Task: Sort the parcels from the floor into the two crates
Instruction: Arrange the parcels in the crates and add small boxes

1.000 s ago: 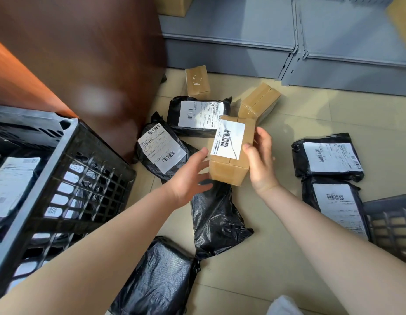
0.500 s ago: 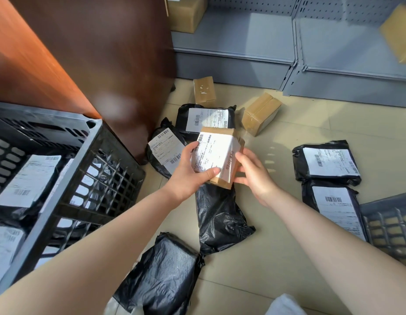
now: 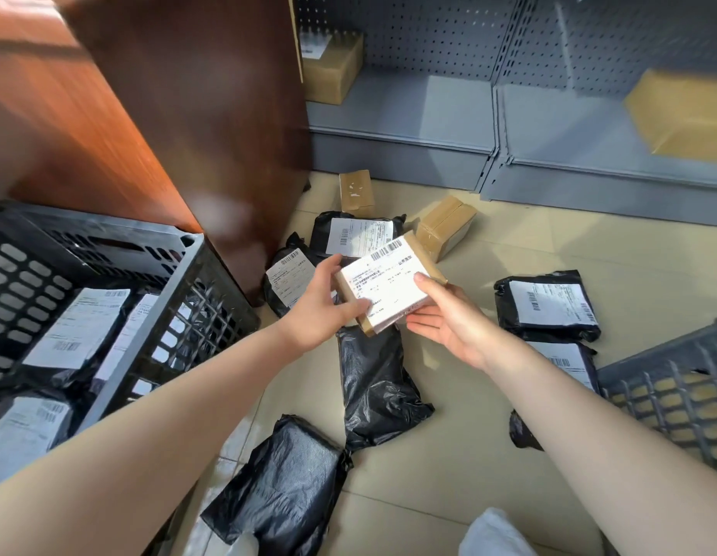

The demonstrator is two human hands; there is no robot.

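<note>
Both hands, left hand (image 3: 321,305) w/ thumb curled over, right hand (image 3: 449,321) cupped under, tilt small brown cardboard box (image 3: 389,284) label-up, prob. to read it; black crate (image 3: 176,274) at 9 o'clock.

The floor (image 3: 489,467) is pale beige tile, with thin grout lines and bright light falling across it. A tall cabinet (image 3: 180,114) of reddish-brown wood stands at the left, its glossy side catching a soft glare. Along the back runs grey metal shelving (image 3: 409,118) with a pegboard (image 3: 429,34) back panel, low to the floor.
</note>
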